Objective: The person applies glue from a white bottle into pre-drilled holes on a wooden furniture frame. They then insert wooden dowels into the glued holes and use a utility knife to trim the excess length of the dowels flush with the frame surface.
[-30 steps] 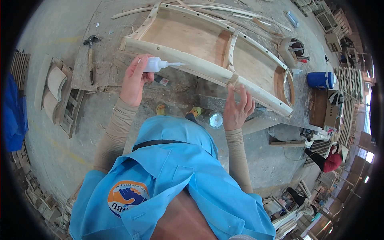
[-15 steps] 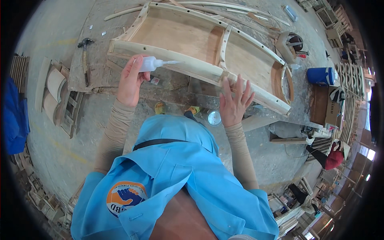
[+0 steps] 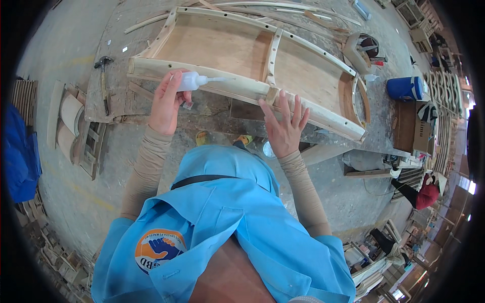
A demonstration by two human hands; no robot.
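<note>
My left hand (image 3: 165, 103) is closed around a white squeeze bottle (image 3: 189, 81), whose narrow clear nozzle points right over the near rail of a wooden frame. That pale frame (image 3: 202, 81) lies on the workbench, split by a curved crosspiece (image 3: 273, 56) and backed with thin plywood panels. Dark holes dot its far rail and crosspiece. My right hand (image 3: 285, 123) is open, fingers spread, at the near rail beside a small wood block (image 3: 272, 96). Whether its fingertips press on the rail I cannot tell.
A hammer (image 3: 104, 83) lies on the bench (image 3: 118, 96) at the left. Long wood strips (image 3: 298, 11) lie behind the frame. A tool container (image 3: 359, 53) and a blue cooler (image 3: 405, 88) are at the right. Curved wooden parts (image 3: 68, 118) stand on the left floor. Another person (image 3: 424, 194) is far right.
My right hand has shifted left along the near rail, toward the crosspiece. My left hand still holds the bottle in nearly the same place. The view has moved slightly.
</note>
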